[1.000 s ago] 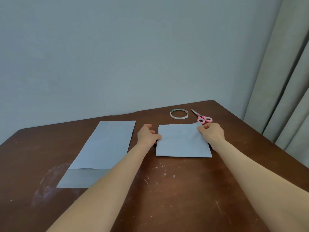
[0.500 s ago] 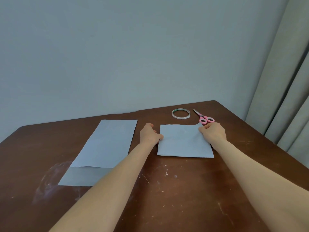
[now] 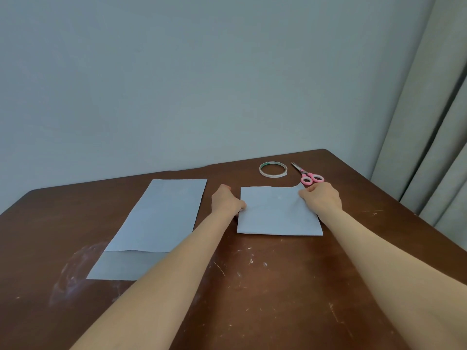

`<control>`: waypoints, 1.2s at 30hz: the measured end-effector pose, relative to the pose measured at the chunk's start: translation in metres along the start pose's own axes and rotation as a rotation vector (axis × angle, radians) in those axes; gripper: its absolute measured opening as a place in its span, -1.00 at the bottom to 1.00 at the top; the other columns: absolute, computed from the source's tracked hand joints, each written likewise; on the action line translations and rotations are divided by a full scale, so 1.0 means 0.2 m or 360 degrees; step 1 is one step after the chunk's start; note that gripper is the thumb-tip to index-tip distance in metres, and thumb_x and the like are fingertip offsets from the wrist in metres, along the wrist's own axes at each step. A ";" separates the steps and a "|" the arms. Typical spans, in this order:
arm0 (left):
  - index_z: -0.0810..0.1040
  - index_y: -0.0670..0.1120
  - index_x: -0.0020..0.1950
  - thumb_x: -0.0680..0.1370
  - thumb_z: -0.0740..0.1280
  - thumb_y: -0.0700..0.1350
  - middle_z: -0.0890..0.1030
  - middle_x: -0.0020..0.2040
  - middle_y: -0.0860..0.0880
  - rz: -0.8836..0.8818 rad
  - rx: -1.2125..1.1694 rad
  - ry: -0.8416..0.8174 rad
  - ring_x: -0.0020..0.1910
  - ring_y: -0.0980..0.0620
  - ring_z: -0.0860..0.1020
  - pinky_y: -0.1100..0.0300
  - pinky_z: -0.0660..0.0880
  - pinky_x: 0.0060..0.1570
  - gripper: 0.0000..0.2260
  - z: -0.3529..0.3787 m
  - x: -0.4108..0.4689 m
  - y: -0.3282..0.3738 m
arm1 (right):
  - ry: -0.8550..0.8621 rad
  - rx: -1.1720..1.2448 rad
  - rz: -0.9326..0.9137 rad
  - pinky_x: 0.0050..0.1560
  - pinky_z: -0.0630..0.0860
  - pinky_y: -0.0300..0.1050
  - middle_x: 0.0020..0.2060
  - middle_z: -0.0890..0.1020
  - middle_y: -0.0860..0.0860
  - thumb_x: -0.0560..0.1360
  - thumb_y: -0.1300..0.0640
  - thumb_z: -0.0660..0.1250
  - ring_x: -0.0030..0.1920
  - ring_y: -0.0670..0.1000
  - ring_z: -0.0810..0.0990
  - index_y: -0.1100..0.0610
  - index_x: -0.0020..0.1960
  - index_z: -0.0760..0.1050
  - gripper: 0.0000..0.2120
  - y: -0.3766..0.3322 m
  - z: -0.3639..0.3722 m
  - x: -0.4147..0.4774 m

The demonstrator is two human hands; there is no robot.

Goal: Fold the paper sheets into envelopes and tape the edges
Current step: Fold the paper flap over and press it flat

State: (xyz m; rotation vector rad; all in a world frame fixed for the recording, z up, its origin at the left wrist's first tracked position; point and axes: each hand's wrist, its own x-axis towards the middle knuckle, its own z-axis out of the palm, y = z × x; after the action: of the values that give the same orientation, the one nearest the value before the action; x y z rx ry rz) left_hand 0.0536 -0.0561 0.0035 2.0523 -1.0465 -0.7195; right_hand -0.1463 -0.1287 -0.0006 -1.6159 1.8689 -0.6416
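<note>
A folded pale blue paper sheet (image 3: pixel 275 213) lies flat on the brown table (image 3: pixel 252 286), right of centre. My left hand (image 3: pixel 226 202) grips its left edge with fingers curled. My right hand (image 3: pixel 319 197) pinches its far right corner, which is lifted slightly off the table. To the left lies a longer pale blue sheet (image 3: pixel 161 218), partly folded, with its near end under my left forearm. A roll of tape (image 3: pixel 273 169) and pink-handled scissors (image 3: pixel 307 176) lie beyond the folded sheet.
The table's far edge meets a plain pale wall. A grey curtain (image 3: pixel 429 122) hangs at the right, past the table's right edge. White scratches and smears mark the near tabletop.
My right hand has lifted the sheet's far right corner slightly. Both hands stay on the folded sheet at the same edges.
</note>
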 end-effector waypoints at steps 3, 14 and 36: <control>0.30 -0.10 0.43 0.48 0.38 -0.24 0.36 0.35 -0.13 0.0132 0.0309 0.0106 0.23 -0.10 0.47 0.12 0.51 0.01 -0.45 0.01 -0.04 0.01 | -0.0004 0.0007 0.0005 -0.43 0.26 -0.20 -0.36 0.47 0.03 0.53 0.09 0.28 -0.41 -0.03 0.41 0.14 -0.25 0.48 -0.79 0.00 0.00 0.00; -0.05 -0.11 0.58 0.67 -0.07 0.08 -0.08 0.59 -0.03 0.1060 0.1365 -0.0434 0.56 0.03 -0.11 0.06 -0.12 0.51 -0.48 0.16 -0.11 -0.04 | 0.0002 -0.0027 -0.0015 -0.45 0.24 -0.20 -0.35 0.47 0.02 0.54 0.10 0.27 -0.40 -0.03 0.40 0.16 -0.17 0.49 -0.84 0.01 0.01 0.02; -0.04 0.09 0.57 0.54 -0.06 0.37 0.00 0.57 -0.17 0.0613 0.1354 -0.0322 0.55 -0.17 -0.01 -0.06 0.00 0.51 -0.34 0.12 -0.14 -0.03 | 0.0014 -0.0142 0.0022 -0.43 0.29 -0.22 -0.20 0.58 0.05 0.57 0.03 0.23 -0.34 -0.02 0.47 0.13 0.01 0.57 -0.79 0.01 0.02 0.04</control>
State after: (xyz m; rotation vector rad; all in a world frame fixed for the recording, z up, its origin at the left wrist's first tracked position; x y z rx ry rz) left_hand 0.0246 -0.0370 -0.0113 2.3492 -2.0558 -0.2910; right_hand -0.1468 -0.1362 -0.0060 -1.6573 1.9380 -0.5674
